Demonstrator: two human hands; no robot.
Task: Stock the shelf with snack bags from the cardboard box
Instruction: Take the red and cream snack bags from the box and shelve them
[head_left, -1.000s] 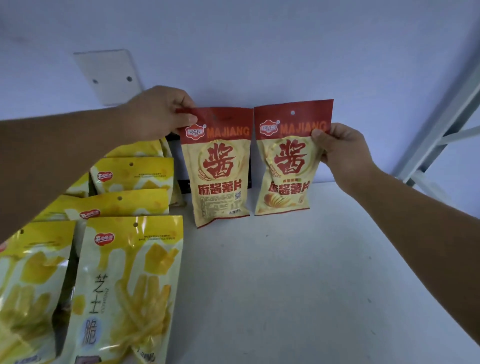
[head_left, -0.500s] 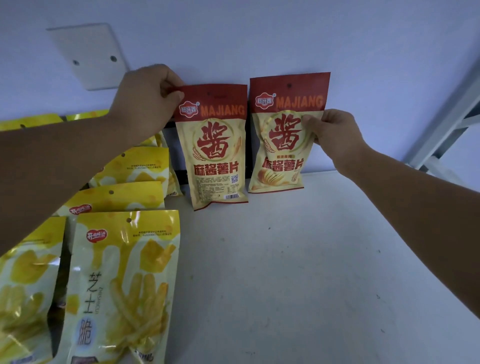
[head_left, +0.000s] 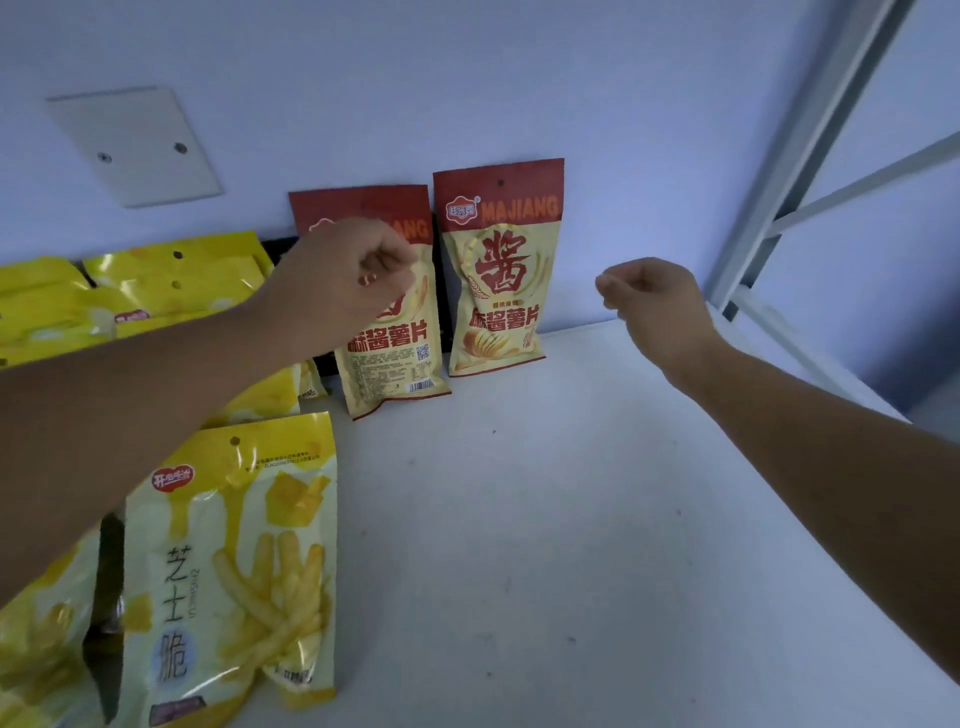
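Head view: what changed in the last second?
The left hand let go of the left red-topped chip bag and the right hand of the right red-topped chip bag; both drew back empty. Bags stand against the white wall; yellow fries bags unmoved.

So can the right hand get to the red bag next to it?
Probably yes. The right hand hovers empty just beside the right red bag, which stands against the wall, and nothing sits between them.

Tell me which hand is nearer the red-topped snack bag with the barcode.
Left. The left hand is curled right in front of the upper part of the red-topped barcode snack bag; the right hand is off to its right, beyond the second red-topped bag.
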